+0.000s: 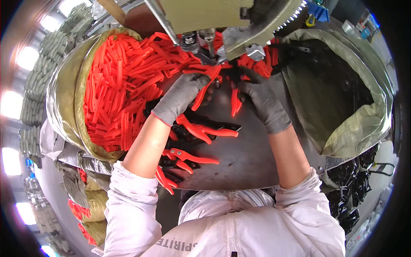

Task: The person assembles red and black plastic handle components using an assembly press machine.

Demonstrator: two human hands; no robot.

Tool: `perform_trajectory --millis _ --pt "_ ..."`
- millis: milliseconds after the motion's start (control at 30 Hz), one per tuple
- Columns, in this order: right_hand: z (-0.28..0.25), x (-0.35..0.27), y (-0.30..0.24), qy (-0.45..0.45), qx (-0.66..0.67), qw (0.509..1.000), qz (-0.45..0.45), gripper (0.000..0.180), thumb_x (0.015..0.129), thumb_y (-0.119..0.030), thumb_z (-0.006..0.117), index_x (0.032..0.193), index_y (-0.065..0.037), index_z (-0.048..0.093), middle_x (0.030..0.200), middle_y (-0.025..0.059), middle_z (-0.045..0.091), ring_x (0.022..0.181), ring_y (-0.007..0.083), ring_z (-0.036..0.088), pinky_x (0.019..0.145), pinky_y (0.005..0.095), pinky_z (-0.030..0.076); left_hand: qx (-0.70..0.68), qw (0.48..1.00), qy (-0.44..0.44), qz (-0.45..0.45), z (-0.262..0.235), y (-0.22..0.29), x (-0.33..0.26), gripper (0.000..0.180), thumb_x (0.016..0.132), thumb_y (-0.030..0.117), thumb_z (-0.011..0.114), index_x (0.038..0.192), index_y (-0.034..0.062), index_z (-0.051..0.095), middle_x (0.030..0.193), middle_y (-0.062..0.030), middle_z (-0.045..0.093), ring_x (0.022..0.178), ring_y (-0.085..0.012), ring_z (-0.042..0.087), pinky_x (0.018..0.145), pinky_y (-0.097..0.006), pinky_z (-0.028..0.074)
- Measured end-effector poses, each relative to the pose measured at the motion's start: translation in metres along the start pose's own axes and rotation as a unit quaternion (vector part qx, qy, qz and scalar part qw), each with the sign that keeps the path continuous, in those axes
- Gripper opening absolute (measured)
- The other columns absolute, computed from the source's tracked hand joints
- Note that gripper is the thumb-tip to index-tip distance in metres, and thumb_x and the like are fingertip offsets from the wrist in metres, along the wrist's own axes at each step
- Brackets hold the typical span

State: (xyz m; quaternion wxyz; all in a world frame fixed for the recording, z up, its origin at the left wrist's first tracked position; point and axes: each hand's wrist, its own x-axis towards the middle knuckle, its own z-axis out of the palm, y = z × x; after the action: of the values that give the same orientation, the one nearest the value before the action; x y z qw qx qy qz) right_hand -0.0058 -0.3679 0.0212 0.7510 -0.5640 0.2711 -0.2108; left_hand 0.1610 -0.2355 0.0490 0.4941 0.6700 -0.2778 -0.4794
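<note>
Fitting step: orange grip going onto a tool at the press head point(209, 40), far edge of the steel plate point(252, 158).
Left hand point(182, 96): fingers clenched round the orange grip point(205, 88).
Right hand point(261, 100): pinching a second orange-handled piece point(235, 103).
Finished pliers point(201, 130): near-left of plate.
Next, my judgement: needs square alignment under the head.

A person seen from above wears a white, slightly glossy jacket with both sleeves pushed up past the elbows, leaving the forearms bare. The left hand point(182, 96) and right hand point(263, 100) wear grey knit gloves; the left glove's cuff has a thin red edge.
</note>
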Motion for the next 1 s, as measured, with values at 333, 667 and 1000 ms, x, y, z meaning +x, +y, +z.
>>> perform_trajectory --millis 333,667,1000 --pt "0.012 -0.008 -0.009 -0.029 -0.037 0.999 -0.008 0.059 0.083 -0.009 0.053 0.139 -0.001 0.038 0.089 0.0063 0.062 0.056 0.0072 0.048 0.047 0.0206 0.038 0.018 1.0 0.004 -0.017 0.0 0.004 0.003 0.034 0.094 0.031 0.056 0.107 -0.0007 0.06 0.088 -0.0068 0.065 0.074 -0.0145 0.064 0.065 -0.03 0.054" --pt "0.019 0.005 0.002 -0.055 -0.099 0.991 0.072 0.061 0.082 -0.007 0.056 0.14 -0.006 0.038 0.081 0.0045 0.06 0.053 0.0071 0.05 0.048 0.0225 0.043 0.074 0.996 0.013 -0.047 -0.009 -0.011 0.012 0.028 0.094 0.026 0.054 0.099 0.0001 0.064 0.084 -0.0082 0.067 0.072 -0.0193 0.065 0.065 -0.031 0.054" --pt "0.016 0.008 0.012 -0.059 -0.052 0.992 0.097 0.062 0.084 -0.008 0.055 0.142 -0.011 0.033 0.075 0.0045 0.058 0.05 0.0065 0.05 0.044 0.0222 0.041 0.749 0.606 0.256 -0.081 -0.128 -0.033 0.006 0.023 0.084 0.015 0.055 0.104 0.0072 0.064 0.095 -0.0151 0.068 0.09 -0.034 0.066 0.073 -0.041 0.055"
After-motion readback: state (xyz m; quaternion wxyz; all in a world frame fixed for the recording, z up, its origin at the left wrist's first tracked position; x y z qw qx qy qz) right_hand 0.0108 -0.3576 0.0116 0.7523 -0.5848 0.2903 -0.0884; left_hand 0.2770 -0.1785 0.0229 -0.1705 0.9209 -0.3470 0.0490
